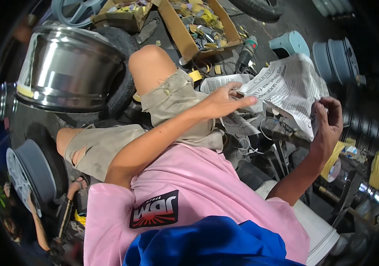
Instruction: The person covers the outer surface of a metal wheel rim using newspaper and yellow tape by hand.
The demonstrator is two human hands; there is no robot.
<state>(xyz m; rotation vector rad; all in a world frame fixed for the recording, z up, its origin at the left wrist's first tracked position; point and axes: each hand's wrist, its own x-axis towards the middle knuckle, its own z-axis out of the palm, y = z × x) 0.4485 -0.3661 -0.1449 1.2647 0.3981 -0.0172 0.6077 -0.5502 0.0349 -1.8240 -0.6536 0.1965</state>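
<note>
Head view: a newspaper sheet [293, 84] held up between two hands, nearer the person than the light-blue stool [290, 43]
Left of the stool, the left hand [225, 101] seems to pinch one edge in its fingers; right of the stool, the right hand [329, 119] pinches the opposite edge; the sheet looks opened out already, though creased, and not yet put down

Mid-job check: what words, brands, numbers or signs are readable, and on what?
Raised newspaper sheet: large headline print is legible, wording not copied out; body text too small.
Dark patch on pink shirt: large pale letters, legible though upside down, not copied out; smaller line unclear.
Other newspaper: print too small to read.
</note>
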